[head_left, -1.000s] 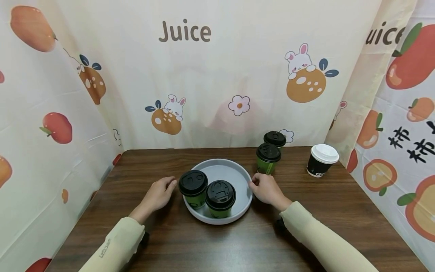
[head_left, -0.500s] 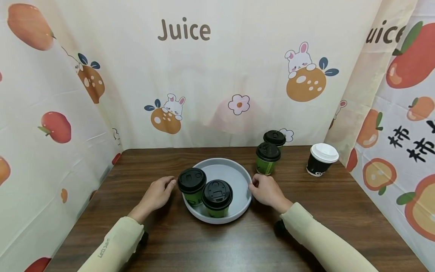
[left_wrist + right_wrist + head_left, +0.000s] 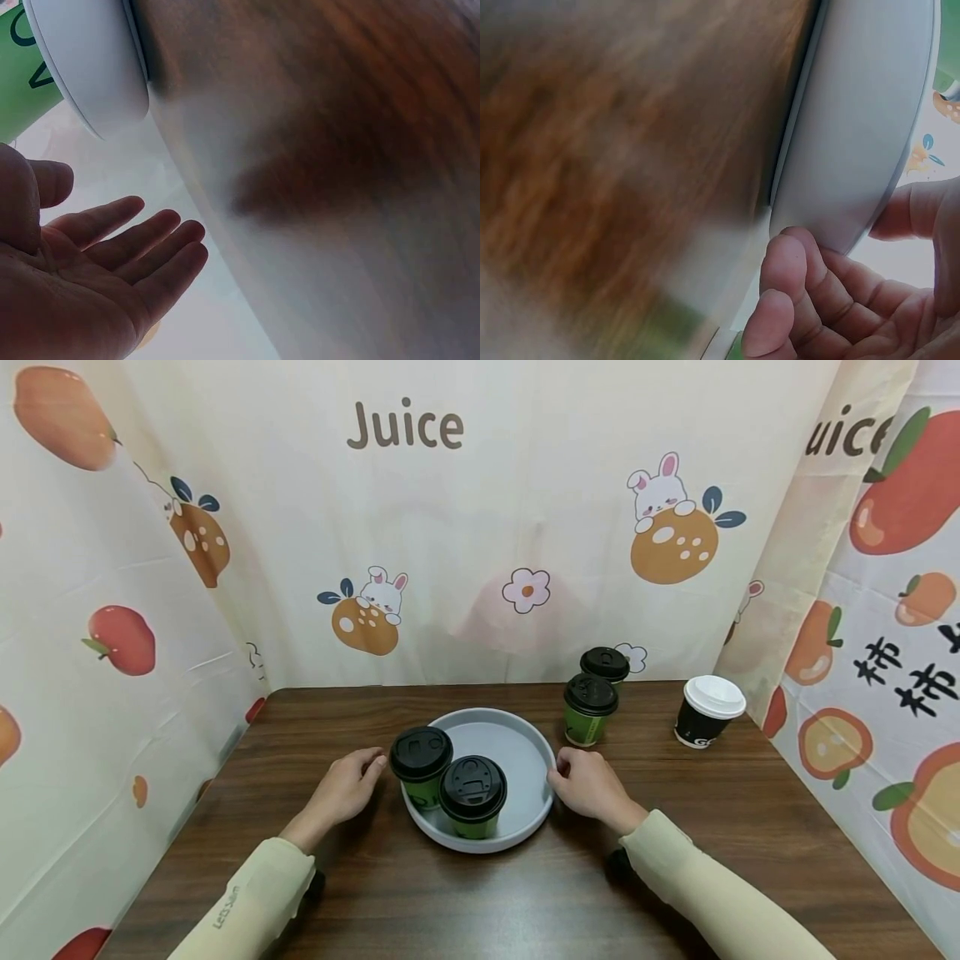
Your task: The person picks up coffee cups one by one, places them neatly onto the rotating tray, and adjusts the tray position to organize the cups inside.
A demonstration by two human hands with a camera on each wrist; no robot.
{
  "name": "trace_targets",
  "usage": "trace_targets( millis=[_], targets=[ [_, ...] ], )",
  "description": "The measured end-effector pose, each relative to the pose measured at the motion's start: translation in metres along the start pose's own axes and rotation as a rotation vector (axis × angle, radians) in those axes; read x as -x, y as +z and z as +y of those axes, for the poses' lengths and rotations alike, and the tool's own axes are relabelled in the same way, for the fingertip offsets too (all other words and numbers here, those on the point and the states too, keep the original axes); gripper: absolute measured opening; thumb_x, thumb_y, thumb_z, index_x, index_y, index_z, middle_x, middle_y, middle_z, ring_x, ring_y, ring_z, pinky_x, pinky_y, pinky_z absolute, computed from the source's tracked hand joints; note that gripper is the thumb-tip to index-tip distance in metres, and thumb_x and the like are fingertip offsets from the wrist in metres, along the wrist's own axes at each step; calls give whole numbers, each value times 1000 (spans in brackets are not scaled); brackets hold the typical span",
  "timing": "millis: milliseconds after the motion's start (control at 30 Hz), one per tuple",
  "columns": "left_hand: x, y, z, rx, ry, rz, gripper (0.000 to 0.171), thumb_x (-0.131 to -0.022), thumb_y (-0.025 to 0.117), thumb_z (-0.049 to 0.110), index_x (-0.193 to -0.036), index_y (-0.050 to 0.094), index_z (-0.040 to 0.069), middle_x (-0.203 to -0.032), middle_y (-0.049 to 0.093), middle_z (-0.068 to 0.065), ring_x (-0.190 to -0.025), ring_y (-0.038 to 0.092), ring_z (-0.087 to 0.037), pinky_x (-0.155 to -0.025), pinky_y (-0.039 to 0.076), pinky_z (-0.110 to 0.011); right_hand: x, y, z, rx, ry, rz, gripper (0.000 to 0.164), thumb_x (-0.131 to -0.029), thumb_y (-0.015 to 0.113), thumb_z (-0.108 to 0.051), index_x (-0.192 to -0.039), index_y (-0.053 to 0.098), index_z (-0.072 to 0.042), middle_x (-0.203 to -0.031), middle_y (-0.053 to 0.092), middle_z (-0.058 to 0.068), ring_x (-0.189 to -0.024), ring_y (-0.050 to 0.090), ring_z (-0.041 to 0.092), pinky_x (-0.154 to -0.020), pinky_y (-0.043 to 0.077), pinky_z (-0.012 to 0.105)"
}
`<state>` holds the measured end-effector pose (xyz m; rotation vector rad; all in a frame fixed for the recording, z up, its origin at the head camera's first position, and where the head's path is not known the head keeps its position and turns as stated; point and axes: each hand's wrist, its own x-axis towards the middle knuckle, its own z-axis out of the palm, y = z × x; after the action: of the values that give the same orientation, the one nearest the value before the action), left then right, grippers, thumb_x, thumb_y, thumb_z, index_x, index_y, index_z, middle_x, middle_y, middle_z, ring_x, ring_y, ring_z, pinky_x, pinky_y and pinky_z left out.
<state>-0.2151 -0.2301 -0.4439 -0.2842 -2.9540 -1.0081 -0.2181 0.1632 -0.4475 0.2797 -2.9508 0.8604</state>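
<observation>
- The rim of a round grey tray [image 3: 532, 760] is pinched at its right side by the right hand [image 3: 595, 785], the grip closed between thumb and fingers.
- The left hand [image 3: 343, 789] is held just beside the tray's left side, its grip apart and its fingers relaxed.
- The tray is seated on a dark wooden worktop [image 3: 480, 902], with a black-lidded green cup [image 3: 422, 756] placed near its left rim and a second green cup [image 3: 473, 793] set close by, nearer the camera.
- Beyond the right hand, a fourth cup [image 3: 604, 663] is partly hidden by a third cup [image 3: 589, 706], both black-lidded.
- A white-lidded black cup [image 3: 708, 714] is seen farther right, well apart.
- The scene is backed by a curtain [image 3: 480, 518] printed "Juice".
</observation>
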Motion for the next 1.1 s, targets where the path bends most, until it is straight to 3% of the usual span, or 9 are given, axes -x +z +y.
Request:
trace_targets(
  millis=[333,1100],
  targets=[
    [2,-3,0,-16,0,-1,48,-111,46,25,-146,49,-8,-140,58,-26,-131,54,-44,-106,44,-60,5,0,-2,15,-7,10,12,-88,67,-19,-76,63,-17,-68,60,-6,-63,54,15,-58,46,33],
    [11,-5,0,-49,8,-15,56,-111,45,32,-152,42,-6,-153,44,-29,-140,41,-48,-112,36,-63,15,0,-7,4,16,-22,17,-88,69,-21,-73,62,-18,-63,57,-6,-59,52,14,-54,42,31]
  ],
)
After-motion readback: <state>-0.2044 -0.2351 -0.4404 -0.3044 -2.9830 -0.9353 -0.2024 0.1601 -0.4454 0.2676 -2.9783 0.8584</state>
